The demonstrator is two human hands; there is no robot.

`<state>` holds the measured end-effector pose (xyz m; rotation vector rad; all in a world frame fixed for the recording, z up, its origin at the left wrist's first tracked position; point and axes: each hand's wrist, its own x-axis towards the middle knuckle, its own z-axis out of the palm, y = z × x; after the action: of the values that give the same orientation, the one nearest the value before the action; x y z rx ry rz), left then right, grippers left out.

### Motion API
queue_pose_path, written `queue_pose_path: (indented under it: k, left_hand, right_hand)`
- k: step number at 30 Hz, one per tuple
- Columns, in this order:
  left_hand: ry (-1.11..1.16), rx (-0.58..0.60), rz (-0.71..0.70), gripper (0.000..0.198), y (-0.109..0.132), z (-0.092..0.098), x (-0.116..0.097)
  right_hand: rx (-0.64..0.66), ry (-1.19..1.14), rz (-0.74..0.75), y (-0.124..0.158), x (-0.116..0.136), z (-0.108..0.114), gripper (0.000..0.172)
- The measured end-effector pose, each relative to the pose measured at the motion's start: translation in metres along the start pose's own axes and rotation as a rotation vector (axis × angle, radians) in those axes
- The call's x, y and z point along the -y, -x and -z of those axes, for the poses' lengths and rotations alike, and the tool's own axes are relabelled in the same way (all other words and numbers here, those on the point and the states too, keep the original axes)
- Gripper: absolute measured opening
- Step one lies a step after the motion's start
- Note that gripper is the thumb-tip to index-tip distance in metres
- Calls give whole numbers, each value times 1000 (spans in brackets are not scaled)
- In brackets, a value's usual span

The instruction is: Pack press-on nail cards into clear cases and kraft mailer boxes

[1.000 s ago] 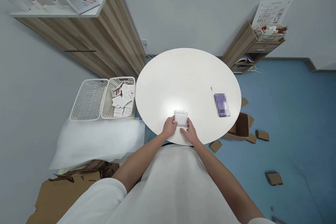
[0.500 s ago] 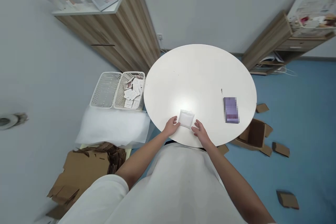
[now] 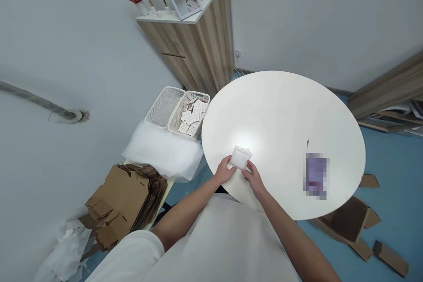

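Note:
A small square packet wrapped in white translucent foam-like sheet [image 3: 241, 157] is at the near edge of the round white table [image 3: 280, 110]. My left hand [image 3: 225, 171] grips its left side, the thumb along the near edge and the fingers at the left corner. On the other side, my right hand [image 3: 254, 178] pinches the near right corner between thumb and fingers. What is inside the wrapping is hidden. A purple, pixelated item [image 3: 316, 175] lies to the right on the table.
Left of the table are two white plastic baskets [image 3: 165, 108], one holding several cards [image 3: 191, 116]. Nearer are white foam sheets [image 3: 161, 150] and stacked flat cardboard boxes [image 3: 122, 198]. An open carton [image 3: 346, 220] stands on the floor at right. A wooden cabinet [image 3: 198, 53] stands behind.
My right hand has closed in on the packet's corner, and my left hand now grips its side. The packet is turned slightly. The camera view has swung left and tilted.

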<state>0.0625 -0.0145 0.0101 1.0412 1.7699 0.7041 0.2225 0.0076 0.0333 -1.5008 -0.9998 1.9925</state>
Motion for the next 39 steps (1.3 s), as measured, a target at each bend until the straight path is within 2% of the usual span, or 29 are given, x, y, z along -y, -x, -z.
queue_pose_path:
  k: [5,9,15,20,25,31,35,39]
  left_hand:
    - [-58,-97,68,53,-17,33,2]
    - [-48,-95,134,56,-38,63,6]
    - [30,-86,4,63,-75,104,10]
    - [56,-19,-36,65,-99,125,11]
    - [95,7,-65,68,-111,132,16]
    - [123,27,-83,70,-113,135,19]
    - [137,31,-103,74,-108,135,19]
    - [121,25,-133,69,-91,132,21]
  right_hand:
    - [56,13,5,-38,19,-37,66]
    - [44,40,28,-69,32,-75,65]
    - [-48,93,36,-113,57,-122,69]
    - [-90,109,36,-139,78,-146,68]
    - [-132,93,43,-151,85,-157,67]
    - [-170,111,59,-150,80,-158,68]
    - [-212,168,50,-144,76,-153,68]
    - [-224,202,24,-126,66,-146,67]
